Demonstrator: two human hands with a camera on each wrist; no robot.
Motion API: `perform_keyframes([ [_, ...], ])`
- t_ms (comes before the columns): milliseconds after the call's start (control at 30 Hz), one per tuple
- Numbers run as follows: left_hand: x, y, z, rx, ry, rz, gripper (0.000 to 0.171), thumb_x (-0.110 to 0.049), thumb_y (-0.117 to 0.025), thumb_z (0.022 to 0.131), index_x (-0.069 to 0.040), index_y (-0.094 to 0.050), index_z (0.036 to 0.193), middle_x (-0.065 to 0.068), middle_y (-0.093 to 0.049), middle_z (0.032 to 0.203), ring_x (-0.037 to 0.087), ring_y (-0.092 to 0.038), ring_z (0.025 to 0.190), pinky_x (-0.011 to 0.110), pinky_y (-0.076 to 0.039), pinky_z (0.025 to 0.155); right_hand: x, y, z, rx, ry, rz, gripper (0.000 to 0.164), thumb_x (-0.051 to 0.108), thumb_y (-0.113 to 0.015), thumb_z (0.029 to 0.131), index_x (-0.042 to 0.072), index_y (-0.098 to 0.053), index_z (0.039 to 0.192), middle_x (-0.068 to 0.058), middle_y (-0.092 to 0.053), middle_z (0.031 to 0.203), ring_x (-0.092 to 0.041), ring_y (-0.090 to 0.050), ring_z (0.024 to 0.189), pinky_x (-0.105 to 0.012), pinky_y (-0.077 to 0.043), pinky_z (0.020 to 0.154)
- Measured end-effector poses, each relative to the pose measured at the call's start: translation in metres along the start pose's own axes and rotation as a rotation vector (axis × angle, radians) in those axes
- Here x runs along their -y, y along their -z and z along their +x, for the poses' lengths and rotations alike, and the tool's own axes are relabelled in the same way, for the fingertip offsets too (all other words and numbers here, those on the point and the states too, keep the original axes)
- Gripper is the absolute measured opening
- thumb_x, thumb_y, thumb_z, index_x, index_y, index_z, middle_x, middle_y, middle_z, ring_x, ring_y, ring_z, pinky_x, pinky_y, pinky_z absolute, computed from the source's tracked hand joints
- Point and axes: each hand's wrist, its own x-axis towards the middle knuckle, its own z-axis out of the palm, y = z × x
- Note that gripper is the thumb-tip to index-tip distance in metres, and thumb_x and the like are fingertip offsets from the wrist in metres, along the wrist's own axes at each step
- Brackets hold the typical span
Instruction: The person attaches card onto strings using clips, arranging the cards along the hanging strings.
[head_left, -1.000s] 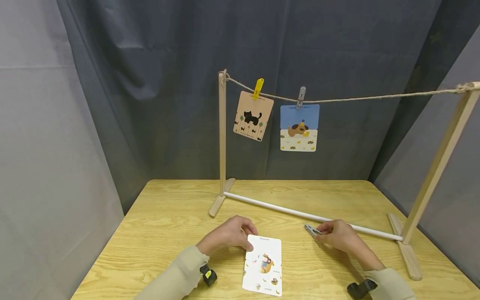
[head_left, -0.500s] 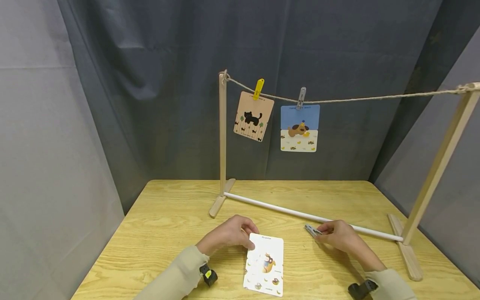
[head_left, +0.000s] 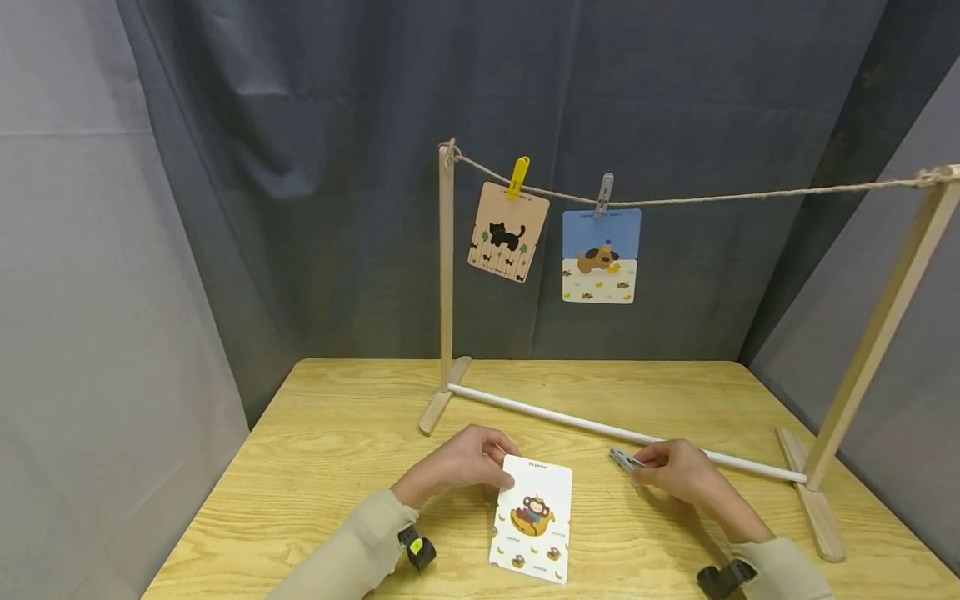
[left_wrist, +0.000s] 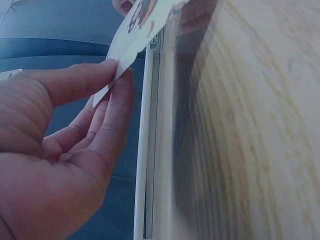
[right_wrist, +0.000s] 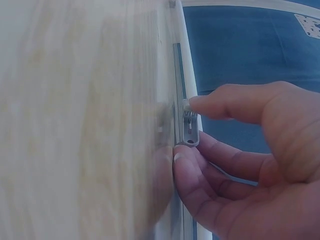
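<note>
My left hand [head_left: 467, 460] pinches the upper left edge of a white card [head_left: 534, 517] with a monkey and bananas printed on it. In the left wrist view, thumb and fingers grip the card [left_wrist: 137, 37] at one corner, and it is raised off the table at a tilt. To the right, my right hand [head_left: 675, 473] holds a grey clothespin [head_left: 624, 460] low over the table. The right wrist view has the clothespin [right_wrist: 189, 125] between thumb and fingertips.
Behind the hands stands a wooden frame [head_left: 446, 275] with a white bottom rod [head_left: 555, 415] and a string [head_left: 720, 198]. A yellow clothespin [head_left: 518, 177] holds a cat card [head_left: 506, 246]; a grey one [head_left: 603, 193] holds a dog card [head_left: 600, 283]. A wooden table [head_left: 337, 400] lies beneath.
The left hand has raised the monkey card slightly and shifted it a little right and away, and its print now shows more clearly. The right hand with the clothespin has stayed nearly still.
</note>
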Motion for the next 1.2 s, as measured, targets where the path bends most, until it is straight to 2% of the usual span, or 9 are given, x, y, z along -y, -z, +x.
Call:
perform_keyframes([
  [400,0.0009,0.0001,0.0028,-0.01,-0.016,-0.098,0.037,-0.007,-0.082,0.086,-0.006,-0.07,0.121,0.004,-0.073,0.091,0.014,-0.067,0.079,0.029,-0.055,0.073,0.0005,0.0008,0.0001,0.011,-0.031,0.023,0.044,0.032,-0.08,0.091,0.002,-0.071,0.122,-0.009,-0.069,0.108,-0.022,-0.064,0.093,-0.039,-0.055,0.072],
  [633,-0.0022,-0.0017,0.0034,-0.007,-0.03,-0.168,0.025,-0.003,-0.077,0.09,0.0,-0.068,0.113,0.005,-0.074,0.084,0.016,-0.07,0.074,0.051,-0.06,0.082,0.0005,0.0004,0.0002,0.001,-0.027,0.043,0.044,0.03,-0.081,0.091,0.002,-0.071,0.123,-0.009,-0.07,0.107,-0.021,-0.065,0.092,-0.037,-0.055,0.072],
  [733,-0.0043,-0.002,0.0029,-0.008,-0.037,-0.189,0.016,-0.004,-0.075,0.092,-0.001,-0.069,0.107,0.005,-0.073,0.084,0.015,-0.07,0.075,0.055,-0.059,0.084,0.0008,0.0006,0.0005,0.001,-0.033,0.046,0.045,0.031,-0.081,0.09,0.002,-0.071,0.123,-0.009,-0.07,0.107,-0.02,-0.065,0.092,-0.037,-0.055,0.072],
  [1033,-0.0072,-0.0023,0.0042,-0.031,-0.033,-0.213,0.01,-0.008,-0.072,0.096,-0.002,-0.07,0.104,0.004,-0.07,0.083,0.013,-0.07,0.082,0.04,-0.062,0.078,0.0026,0.0012,0.0007,0.004,-0.039,0.055,0.044,0.03,-0.081,0.091,0.001,-0.07,0.123,-0.009,-0.07,0.107,-0.019,-0.065,0.089,-0.036,-0.054,0.07],
  [1200,-0.0081,-0.0028,0.0045,-0.04,-0.053,-0.228,0.01,-0.008,-0.071,0.097,0.0,-0.069,0.103,0.004,-0.071,0.083,0.015,-0.071,0.083,0.039,-0.062,0.076,0.0032,0.0008,-0.0002,0.003,-0.031,0.062,0.045,0.029,-0.08,0.091,0.0,-0.07,0.124,-0.009,-0.07,0.108,-0.02,-0.065,0.09,-0.036,-0.054,0.071],
])
